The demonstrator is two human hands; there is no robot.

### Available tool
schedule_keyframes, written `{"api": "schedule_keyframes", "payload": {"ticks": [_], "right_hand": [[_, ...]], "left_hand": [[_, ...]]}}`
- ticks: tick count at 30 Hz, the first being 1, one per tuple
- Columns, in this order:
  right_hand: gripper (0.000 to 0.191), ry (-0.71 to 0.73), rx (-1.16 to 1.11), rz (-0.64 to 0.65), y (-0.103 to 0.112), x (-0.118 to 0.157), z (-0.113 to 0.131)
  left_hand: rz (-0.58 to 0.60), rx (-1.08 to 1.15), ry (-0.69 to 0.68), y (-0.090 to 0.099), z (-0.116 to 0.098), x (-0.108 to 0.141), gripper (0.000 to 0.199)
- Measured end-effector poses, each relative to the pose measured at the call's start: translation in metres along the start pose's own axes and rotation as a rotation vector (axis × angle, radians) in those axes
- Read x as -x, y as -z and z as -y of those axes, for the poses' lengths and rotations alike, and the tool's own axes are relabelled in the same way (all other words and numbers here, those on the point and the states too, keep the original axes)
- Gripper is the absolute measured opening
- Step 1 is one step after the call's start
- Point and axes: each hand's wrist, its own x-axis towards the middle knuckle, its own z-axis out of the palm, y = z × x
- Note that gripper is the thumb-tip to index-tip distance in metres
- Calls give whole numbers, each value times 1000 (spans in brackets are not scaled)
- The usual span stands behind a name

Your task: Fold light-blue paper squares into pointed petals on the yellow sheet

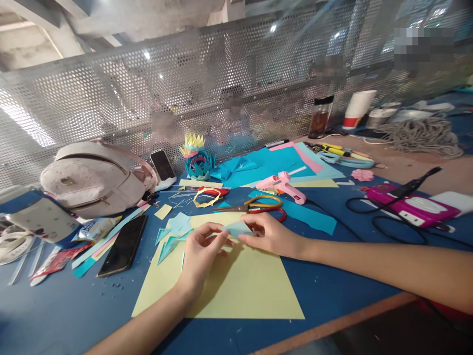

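Between my two hands is a small light-blue piece of paper (238, 228), raised over a pale yellow sheet (244, 291). My left hand (205, 249) pinches its left end between thumb and fingers. My right hand (271, 234) grips the right end the same way. Folded light-blue paper pieces (173, 241) lie on the sheet's left side, beside my left hand. Just beyond my right hand are scissors with orange and red handles (264, 203). A pink glue gun (283, 185) rests farther back.
A blue-and-yellow paper model (197, 160) stands near the mesh screen (221, 64). A phone (123, 246) and backpack (96, 175) are at left. Blue paper sheets (273, 162) lie at the back. A purple power strip (417, 204) with black cables is at right.
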Motion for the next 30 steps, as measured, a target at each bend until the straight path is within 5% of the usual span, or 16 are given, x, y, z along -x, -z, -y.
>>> {"api": "schedule_keyframes", "payload": {"ticks": [6,12,19,30], "right_hand": [[24,72,94,-41,1,4,1],[15,331,242,-209,6,7,4],[22,635,539,-202,9,5,3],[28,751,657,-141,14,-2,-2]], "left_hand": [[20,17,67,-2,2,1,49],[26,28,83,-2,0,0,49],[62,65,100,0,-1,0,45],[86,121,155,4,1,-3,49]]}}
